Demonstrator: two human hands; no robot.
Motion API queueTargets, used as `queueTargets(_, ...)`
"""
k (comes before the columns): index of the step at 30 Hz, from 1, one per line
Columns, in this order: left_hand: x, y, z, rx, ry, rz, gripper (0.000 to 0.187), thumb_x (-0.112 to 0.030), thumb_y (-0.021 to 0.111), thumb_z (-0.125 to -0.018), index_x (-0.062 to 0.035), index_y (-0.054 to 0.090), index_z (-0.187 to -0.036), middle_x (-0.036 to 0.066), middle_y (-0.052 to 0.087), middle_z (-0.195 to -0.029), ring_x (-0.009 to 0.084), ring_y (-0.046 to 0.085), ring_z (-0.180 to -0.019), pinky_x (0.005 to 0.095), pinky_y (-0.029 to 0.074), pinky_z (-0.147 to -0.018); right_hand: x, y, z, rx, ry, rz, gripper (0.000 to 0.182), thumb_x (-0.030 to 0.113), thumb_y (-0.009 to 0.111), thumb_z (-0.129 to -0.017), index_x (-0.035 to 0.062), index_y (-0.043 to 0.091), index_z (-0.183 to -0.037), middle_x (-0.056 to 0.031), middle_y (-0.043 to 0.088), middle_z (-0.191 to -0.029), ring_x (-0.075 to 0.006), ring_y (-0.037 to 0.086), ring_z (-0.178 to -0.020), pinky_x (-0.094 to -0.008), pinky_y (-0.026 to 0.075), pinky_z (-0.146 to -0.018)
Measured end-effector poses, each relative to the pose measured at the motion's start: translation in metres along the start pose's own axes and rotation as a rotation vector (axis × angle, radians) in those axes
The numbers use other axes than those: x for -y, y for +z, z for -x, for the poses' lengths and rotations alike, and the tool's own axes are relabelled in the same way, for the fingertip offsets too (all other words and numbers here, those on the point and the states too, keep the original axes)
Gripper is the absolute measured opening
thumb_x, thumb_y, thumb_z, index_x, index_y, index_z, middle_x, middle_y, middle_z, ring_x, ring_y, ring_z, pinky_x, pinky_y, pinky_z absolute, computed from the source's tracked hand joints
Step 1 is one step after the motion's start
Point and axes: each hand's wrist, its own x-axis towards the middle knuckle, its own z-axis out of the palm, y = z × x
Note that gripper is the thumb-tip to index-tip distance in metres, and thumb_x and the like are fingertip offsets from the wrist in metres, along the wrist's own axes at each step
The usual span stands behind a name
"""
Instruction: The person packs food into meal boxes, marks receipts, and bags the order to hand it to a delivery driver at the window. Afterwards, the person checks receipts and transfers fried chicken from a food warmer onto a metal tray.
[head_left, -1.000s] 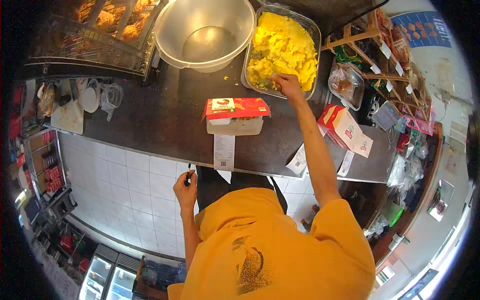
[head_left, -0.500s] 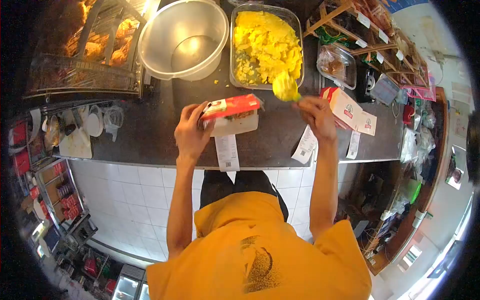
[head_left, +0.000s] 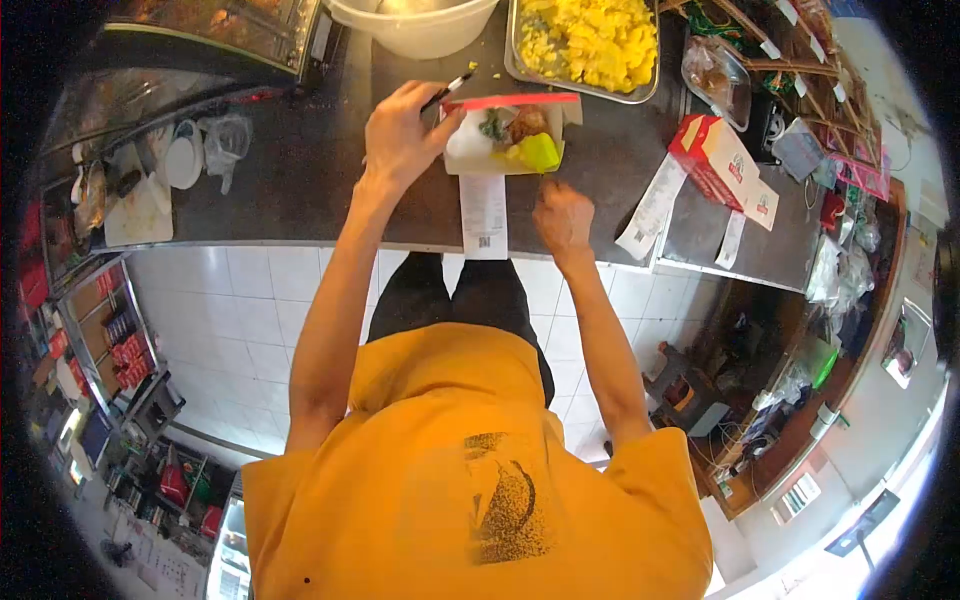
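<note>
An open food box (head_left: 467, 160) with a red-edged lid stands on the dark counter, holding white rice, greens and a brown piece of food. My left hand (head_left: 405, 135) pinches the box's left edge, with a dark pen (head_left: 447, 91) between its fingers. Over the right part of the box is a yellow-green spoon (head_left: 540, 152), with some yellow food beside it. My right hand (head_left: 565, 218) is closed round the spoon's handle. Under the box's front edge lies a receipt (head_left: 485, 215). Behind the box is a metal tray (head_left: 634, 97) of yellow food.
A large plastic tub (head_left: 425, 36) stands at the back, beside a glass display case (head_left: 215, 45). To the right are a red and white box (head_left: 715, 160), another receipt (head_left: 655, 208), a tray with a plastic bag (head_left: 715, 75) and a wooden rack (head_left: 790, 60).
My right hand has brought the spoon from the tray to the box. The box lid is now raised, showing the food inside. The camera view has shifted.
</note>
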Motion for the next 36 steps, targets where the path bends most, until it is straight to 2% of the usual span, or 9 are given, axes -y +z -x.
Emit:
queueTargets(2, 0.007, 0.003, -0.007, 0.006, 0.053, -0.015, 0.03, -0.029, 0.076, -0.082, -0.0072, 0.072, -0.102, 0.011, 0.07, -0.097, 0.031, 0.069, -0.085, 0.0387, 0.055, -0.076, -0.007, 0.004, -0.002, -0.098, -0.039, -0.048, 0.007, 0.015, 0.066, -0.074, 0.0079, 0.063, -0.073, -0.0138, 0.063, -0.067, -0.0361, 0.065, -0.06, -0.0485, 0.05, -0.053)
queueTargets(3, 0.011, 0.004, -0.01, -0.004, 0.086, -0.017, 0.028, -0.029, 0.076, -0.082, -0.0084, 0.073, -0.1, 0.01, 0.07, -0.096, 0.0309, 0.069, -0.085, 0.0395, 0.055, -0.075, -0.013, 0.008, -0.006, -0.241, -0.076, -0.137, 0.008, 0.012, 0.065, -0.081, 0.0068, 0.066, -0.075, -0.0071, 0.058, -0.059, -0.0241, 0.059, -0.05, -0.0392, 0.043, -0.044)
queueTargets(6, 0.017, 0.007, -0.015, -0.016, 0.109, 0.0, 0.026, -0.032, 0.074, -0.083, -0.0099, 0.072, -0.096, 0.008, 0.07, -0.095, 0.0307, 0.069, -0.083, 0.0408, 0.055, -0.074, -0.012, -0.042, -0.01, -0.149, 0.915, -1.366, 0.013, 0.014, 0.063, -0.089, 0.0037, 0.069, -0.086, 0.0012, 0.047, -0.055, -0.0107, 0.044, -0.044, -0.0274, 0.029, -0.04)
queueTargets(10, 0.019, 0.007, -0.024, 0.028, 0.06, 0.0, 0.033, -0.034, 0.074, -0.084, -0.0093, 0.072, -0.105, 0.011, 0.071, -0.1, 0.0299, 0.069, -0.088, 0.0387, 0.055, -0.075, -0.055, -0.087, -0.029, -0.273, 0.796, -1.803, 0.024, 0.016, 0.063, -0.094, -0.0038, 0.067, -0.108, 0.0061, 0.031, -0.058, -0.0053, 0.028, -0.045, -0.0234, 0.017, -0.041)
queueTargets(16, 0.007, 0.016, 0.021, -0.247, -0.08, 0.123, 0.037, -0.027, 0.079, -0.084, -0.0062, 0.07, -0.114, 0.012, 0.071, -0.107, 0.0236, 0.069, -0.098, 0.0352, 0.055, -0.077, -0.091, -0.098, -0.197, 0.018, 0.625, -1.548, 0.038, 0.023, 0.062, -0.098, -0.0047, 0.06, -0.124, 0.0021, 0.048, -0.063, -0.0059, 0.04, -0.048, -0.02, 0.032, -0.045)
queueTargets(21, 0.003, 0.036, 0.115, -0.295, -0.545, 0.139, 0.031, -0.025, 0.078, -0.086, -0.0032, 0.072, -0.107, 0.01, 0.074, -0.098, 0.0207, 0.069, -0.092, 0.0328, 0.053, -0.082, -0.144, -0.081, -0.165, -0.204, 0.232, -0.392, 0.032, 0.02, 0.066, -0.095, 0.0007, 0.066, -0.12, -0.0082, 0.071, -0.091, -0.0135, 0.066, -0.07, -0.0248, 0.053, -0.062)
queueTargets(24, 0.001, 0.073, 0.166, -0.232, -0.622, 0.12, 0.026, -0.024, 0.077, -0.086, -0.0029, 0.073, -0.102, 0.011, 0.074, -0.09, 0.0218, 0.071, -0.086, 0.0321, 0.053, -0.079, -0.116, -0.065, -0.068, 0.055, 0.537, -0.77, 0.02, 0.019, 0.07, -0.09, 0.0034, 0.072, -0.103, -0.0094, 0.074, -0.087, -0.0196, 0.07, -0.078, -0.0329, 0.055, -0.074)
queueTargets(32, -0.103, 0.116, 0.158, -0.199, -0.943, 0.917, 0.026, -0.025, 0.06, -0.101, -0.0035, 0.072, -0.11, 0.004, 0.069, -0.096, 0.0137, 0.061, -0.085, 0.0276, 0.049, -0.08, -0.007, -0.046, 0.05, 0.64, 0.216, -1.137, 0.025, 0.01, 0.067, -0.087, 0.0011, 0.068, -0.11, -0.0165, 0.072, -0.103, -0.0243, 0.07, -0.098, -0.0361, 0.053, -0.084)
queueTargets(36, -0.124, 0.157, 0.165, -0.255, -0.673, 0.715, 0.027, -0.026, 0.065, -0.096, -0.0046, 0.071, -0.112, 0.007, 0.064, -0.116, 0.0176, 0.058, -0.107, 0.0304, 0.043, -0.094, -0.027, -0.004, 0.066, 0.623, 0.14, -1.09, 0.026, 0.004, 0.06, -0.085, -0.002, 0.065, -0.11, -0.02, 0.071, -0.106, -0.0282, 0.069, -0.098, -0.0389, 0.053, -0.084)
